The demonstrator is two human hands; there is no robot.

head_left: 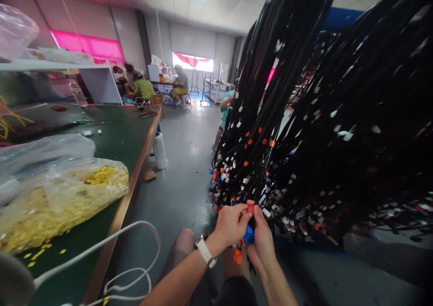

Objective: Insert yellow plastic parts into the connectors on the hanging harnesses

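Note:
Both my hands meet low in the middle of the view, at the bottom ends of a big hanging mass of black wire harnesses (304,116). My left hand (232,224), with a white watch on its wrist, is closed in a pinch on a small red connector (251,208). My right hand (262,240) is closed too, its fingers on the same red connector from the right. A blue connector (249,235) and an orange one (238,255) hang between my palms. Several white tags and orange clips dot the harness ends.
A long green workbench (118,139) runs along the left, with clear bags of yellow parts (64,197) and a white cable (128,270) at its near end. A white roll (160,151) stands on the grey floor. Several people sit at tables far back.

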